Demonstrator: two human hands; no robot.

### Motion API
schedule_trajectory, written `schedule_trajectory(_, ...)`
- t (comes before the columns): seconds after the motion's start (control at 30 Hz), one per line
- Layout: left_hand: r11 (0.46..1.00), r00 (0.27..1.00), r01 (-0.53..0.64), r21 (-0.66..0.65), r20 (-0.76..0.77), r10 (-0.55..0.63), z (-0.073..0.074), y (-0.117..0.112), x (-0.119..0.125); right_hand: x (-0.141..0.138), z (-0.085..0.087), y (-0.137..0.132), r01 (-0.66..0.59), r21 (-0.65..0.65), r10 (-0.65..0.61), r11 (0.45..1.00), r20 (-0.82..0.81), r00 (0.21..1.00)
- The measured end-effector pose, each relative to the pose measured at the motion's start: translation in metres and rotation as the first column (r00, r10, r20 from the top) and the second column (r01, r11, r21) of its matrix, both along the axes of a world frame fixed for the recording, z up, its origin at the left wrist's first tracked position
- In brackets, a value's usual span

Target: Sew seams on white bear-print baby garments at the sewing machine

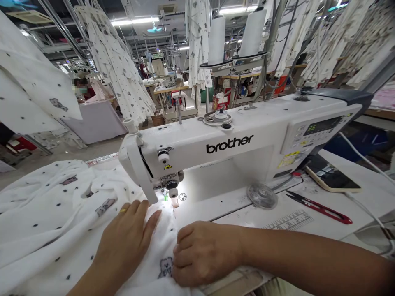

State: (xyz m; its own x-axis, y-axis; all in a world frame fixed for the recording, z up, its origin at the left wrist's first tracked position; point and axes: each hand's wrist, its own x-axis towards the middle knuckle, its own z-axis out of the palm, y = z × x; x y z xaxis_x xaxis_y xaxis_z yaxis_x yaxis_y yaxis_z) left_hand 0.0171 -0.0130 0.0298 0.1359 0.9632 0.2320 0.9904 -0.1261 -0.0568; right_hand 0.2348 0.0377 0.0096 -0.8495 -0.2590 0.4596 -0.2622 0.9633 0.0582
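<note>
White fabric with small grey bear prints (46, 222) lies spread over the sewing table and runs under the presser foot (173, 196) of a white Brother sewing machine (228, 144). My left hand (125, 242) lies flat on the cloth, fingers stretched toward the needle, a ring on one finger. My right hand (202, 253) rests just right of it with fingers curled, pinching a fold of the same fabric near a bear print.
Red thread snips (321, 207), a phone (331, 179) and a metal disc (262, 196) lie on the table to the right. Two thread cones (217, 39) stand behind the machine. Printed garments hang overhead. A person sits at the far left.
</note>
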Motion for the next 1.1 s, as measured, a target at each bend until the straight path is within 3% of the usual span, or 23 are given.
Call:
schedule_trajectory(0.07,0.985,0.990,-0.131,-0.112,0.044,0.136,-0.002,-0.010,0.003,-0.001,0.001,-0.003,0.002,0.055,0.003,0.998,-0.098,0.995)
schedule_trajectory(0.13,0.963,0.979,-0.170,-0.210,0.073,0.188,-0.005,-0.014,0.001,-0.001,0.002,-0.005,0.012,0.071,0.001,0.997,-0.175,0.985)
schedule_trajectory(0.23,0.983,0.992,-0.112,-0.147,0.037,0.118,-0.010,-0.012,-0.008,0.000,0.003,-0.005,0.038,0.033,-0.032,0.999,-0.167,0.985)
schedule_trajectory(0.33,0.999,0.993,0.039,-0.025,-0.112,-0.042,-0.014,-0.008,-0.017,0.002,0.002,-0.004,0.040,-0.027,-0.041,0.999,-0.034,0.999)
schedule_trajectory(0.4,0.995,0.983,0.100,-0.016,-0.153,-0.101,-0.016,-0.004,-0.022,0.003,0.002,-0.003,0.040,-0.051,-0.039,0.998,0.031,0.999)
schedule_trajectory(0.73,0.992,0.976,0.072,-0.101,-0.197,-0.090,-0.013,0.027,-0.028,-0.001,-0.001,0.005,0.102,-0.062,-0.097,0.993,0.076,0.992)
schedule_trajectory(0.93,0.987,0.994,0.053,-0.152,-0.082,-0.066,0.000,0.040,-0.032,-0.004,-0.005,0.015,0.172,-0.097,-0.164,0.980,0.084,0.983)
schedule_trajectory(1.1,0.996,0.996,-0.044,-0.075,0.074,0.050,0.005,0.013,-0.028,-0.003,-0.004,0.015,0.166,-0.049,-0.163,0.985,0.053,0.985)
